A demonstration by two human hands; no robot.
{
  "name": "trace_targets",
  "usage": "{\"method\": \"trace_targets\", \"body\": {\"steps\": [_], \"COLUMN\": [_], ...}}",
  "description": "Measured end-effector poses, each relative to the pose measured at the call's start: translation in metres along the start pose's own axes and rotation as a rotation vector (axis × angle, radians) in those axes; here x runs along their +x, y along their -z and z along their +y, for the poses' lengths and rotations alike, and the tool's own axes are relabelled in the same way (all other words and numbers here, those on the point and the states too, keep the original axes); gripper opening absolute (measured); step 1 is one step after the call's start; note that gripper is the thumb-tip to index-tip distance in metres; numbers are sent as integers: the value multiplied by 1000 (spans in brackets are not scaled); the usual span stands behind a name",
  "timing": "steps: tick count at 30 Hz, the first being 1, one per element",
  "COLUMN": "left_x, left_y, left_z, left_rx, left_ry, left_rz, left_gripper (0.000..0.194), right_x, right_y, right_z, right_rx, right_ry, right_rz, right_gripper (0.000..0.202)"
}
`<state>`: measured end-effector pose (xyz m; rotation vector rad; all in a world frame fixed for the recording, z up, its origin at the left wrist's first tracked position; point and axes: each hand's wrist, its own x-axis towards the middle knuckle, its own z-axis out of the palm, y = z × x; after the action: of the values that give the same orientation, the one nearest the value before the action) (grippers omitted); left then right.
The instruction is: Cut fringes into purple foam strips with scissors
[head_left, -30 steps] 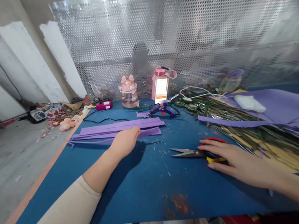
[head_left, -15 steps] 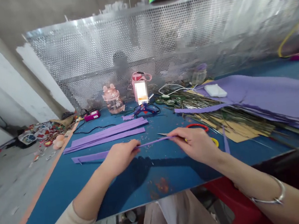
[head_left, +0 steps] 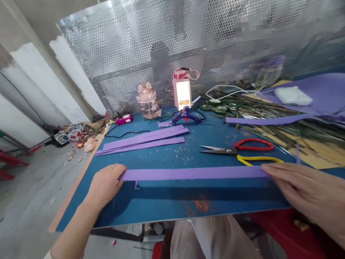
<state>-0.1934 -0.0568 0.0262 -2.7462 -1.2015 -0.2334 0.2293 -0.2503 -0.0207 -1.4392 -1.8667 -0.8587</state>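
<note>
Head view: left hand (head_left: 107, 183), right hand (head_left: 315, 192) are pinching purple strip (head_left: 196, 173) by its ends (straightening, apparently); next move likely needing even tension.

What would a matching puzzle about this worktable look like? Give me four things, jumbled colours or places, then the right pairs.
1. Scissors
2. Front purple strip
3. Glue gun
4. Socket block

A. Mostly blue
B. Magenta
C. Held between the left hand and the right hand
D. Red and yellow at one end

Pairs: 1-D, 2-C, 3-A, 4-B
</note>
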Motion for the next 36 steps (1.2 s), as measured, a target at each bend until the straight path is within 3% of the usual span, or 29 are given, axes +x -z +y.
{"method": "trace_targets", "body": {"steps": [2,3,5,7,8,9,10,12,13,15,18,21,24,25,28,32,36], "left_x": [2,3,1,-6,-12,-19,-25,-38,-43,-51,-65,-86,-102,-103,-87,-41,-15], "left_y": [10,17,29,34,32,28,21,5,-3,-15,-19,-9,6,9,11,-6,-16], "left_z": [-6,-8,-1,20,35,52,69,99,109,117,105,75,44,37,31,42,45], "left_rx": [-11,-22,-56,22,55,47,4,-70,-79,-41,11,69,267,293,50,-191,-309], "left_ry": [124,231,440,562,549,452,281,-61,-79,30,163,354,756,814,691,422,341], "left_rz": [6,63,274,493,542,540,475,192,66,-28,-56,-48,145,224,323,118,4], "left_gripper": [21,24,47,79,82,79,72,59,56,62,66,58,56,56,44,39,33], "right_x": [16,26,45,58,62,63,62,57,54,47,41,36,32,31,28,26,27], "right_y": [-5,-7,-11,-14,-15,-16,-16,-15,-14,-12,-10,-12,-16,-17,-21,-24,-23], "right_z": [-6,-10,-17,-25,-28,-30,-33,-38,-41,-45,-50,-51,-49,-49,-47,-45,-47], "right_rx": [52,77,105,140,168,203,245,333,369,412,456,489,498,505,527,535,584], "right_ry": [27,5,-125,-329,-465,-610,-749,-965,-1029,-1093,-1124,-1120,-1098,-1096,-1099,-1069,-988], "right_rz": [15,19,22,-50,-114,-185,-250,-345,-368,-375,-350,-345,-328,-321,-309,-288,-278], "right_gripper": [13,13,14,22,25,27,29,33,34,34,35,35,35,35,34,32,27]}}
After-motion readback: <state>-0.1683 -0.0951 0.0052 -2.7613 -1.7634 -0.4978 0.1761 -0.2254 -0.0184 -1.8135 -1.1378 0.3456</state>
